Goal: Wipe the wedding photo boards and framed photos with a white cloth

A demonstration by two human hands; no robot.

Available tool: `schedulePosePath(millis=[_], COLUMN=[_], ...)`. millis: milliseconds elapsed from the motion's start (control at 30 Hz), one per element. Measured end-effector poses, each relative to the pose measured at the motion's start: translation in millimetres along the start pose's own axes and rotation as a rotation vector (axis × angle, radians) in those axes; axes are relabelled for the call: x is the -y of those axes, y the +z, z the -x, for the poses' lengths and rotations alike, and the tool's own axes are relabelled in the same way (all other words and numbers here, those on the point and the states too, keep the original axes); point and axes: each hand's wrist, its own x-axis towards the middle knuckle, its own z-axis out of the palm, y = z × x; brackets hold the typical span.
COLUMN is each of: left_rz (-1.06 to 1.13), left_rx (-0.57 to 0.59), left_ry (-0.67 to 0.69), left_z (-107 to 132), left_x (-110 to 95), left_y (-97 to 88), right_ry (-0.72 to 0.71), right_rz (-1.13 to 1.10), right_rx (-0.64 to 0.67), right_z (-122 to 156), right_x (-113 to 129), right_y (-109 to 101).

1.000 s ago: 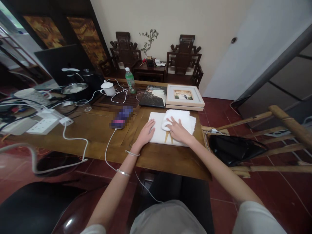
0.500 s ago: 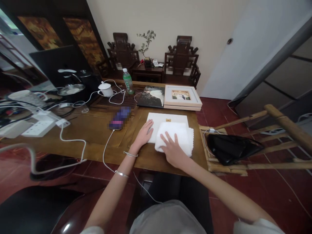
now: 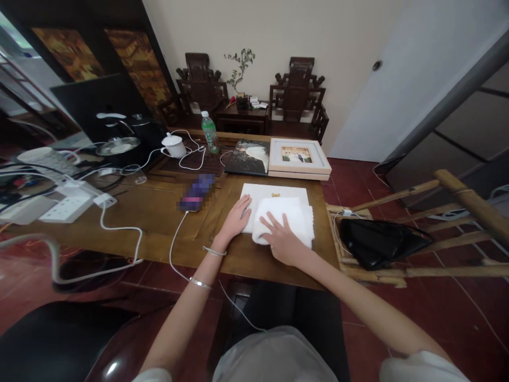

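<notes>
In front of a pale wall (image 3: 345, 58), the brown wooden tabletop (image 3: 254, 260) carries a white-framed picture (image 3: 296, 155) by its far right corner, and a white panel (image 3: 254, 193) with a small golden mark (image 3: 275, 195) lies toward its near right corner. Your right hand (image 3: 283, 241) rests with spread fingers upon the folded white cloth (image 3: 300, 218), which covers the near right part of this panel. Your left hand (image 3: 236, 218) lies at the left edge of the panel, with its fingers stretched out flat.
</notes>
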Motion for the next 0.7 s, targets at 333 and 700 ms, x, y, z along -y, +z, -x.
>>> schedulePosePath(millis=[333, 700], left_rz=[-0.015, -0.011], left_rx=[0.0, 0.005], left_ry=[-0.001, -0.005], left_z=[0, 0], left_x=[0, -1], left_y=[0.6, -0.8], right_ry=[0.036, 0.017], right_rz=[0.024, 0.033], right_rx=[-0.065, -0.101], right_z=[-27, -4], right_x=[-27, 5], right_y=[11, 15])
